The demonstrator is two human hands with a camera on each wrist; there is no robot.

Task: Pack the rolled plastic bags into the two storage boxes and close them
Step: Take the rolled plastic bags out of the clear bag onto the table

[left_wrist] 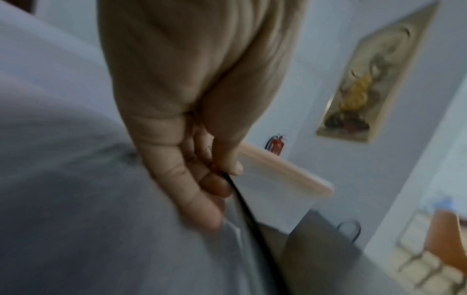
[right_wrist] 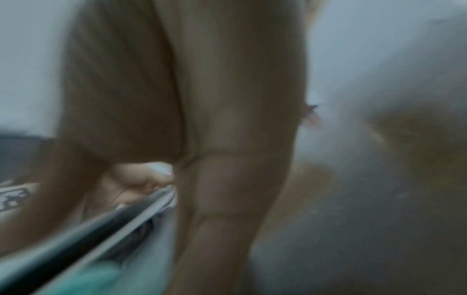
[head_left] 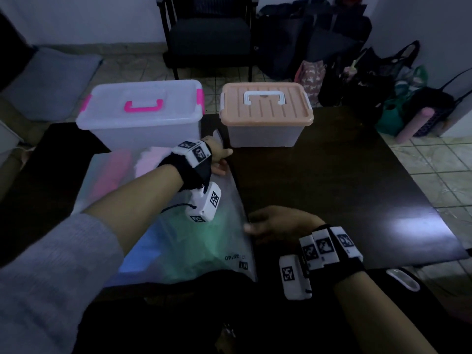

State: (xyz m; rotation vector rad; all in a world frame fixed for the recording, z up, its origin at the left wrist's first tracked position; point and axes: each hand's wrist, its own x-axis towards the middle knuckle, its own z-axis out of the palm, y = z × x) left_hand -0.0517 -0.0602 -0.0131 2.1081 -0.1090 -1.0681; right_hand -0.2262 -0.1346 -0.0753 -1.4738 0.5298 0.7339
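A: Nearest first: where is the bag against the hands?
B: The big clear bag [head_left: 184,241] lies flat on the dark surface [head_left: 332,187], on the person's left side. The right hand [head_left: 275,222] is at its right edge, close in; the left hand [head_left: 217,159] is farther up that same edge.

A: What are the hands doing?
B: The left hand pinches the edge, thumb against curled fingers [left_wrist: 202,187], as the left wrist view shows. The right hand reaches palm down to the edge with fingers bent; both views of it are too blurred or dim, so whether it grasps I cannot tell.

A: What is in the bag?
B: Soft shapes behind thin, glossy film: green and blue near, pink farther off. Whether they are rolls is hard to tell. There is small print at its near corner.

A: And beyond?
B: Two rectangular plastic boxes, side by side and apart, both with lids on. The clear box [head_left: 143,116], with pink handle and latches, stands past the bag's far end. The peach-lidded box [head_left: 265,111], ribbed on top with a white handle, stands to its right, beyond the left hand.
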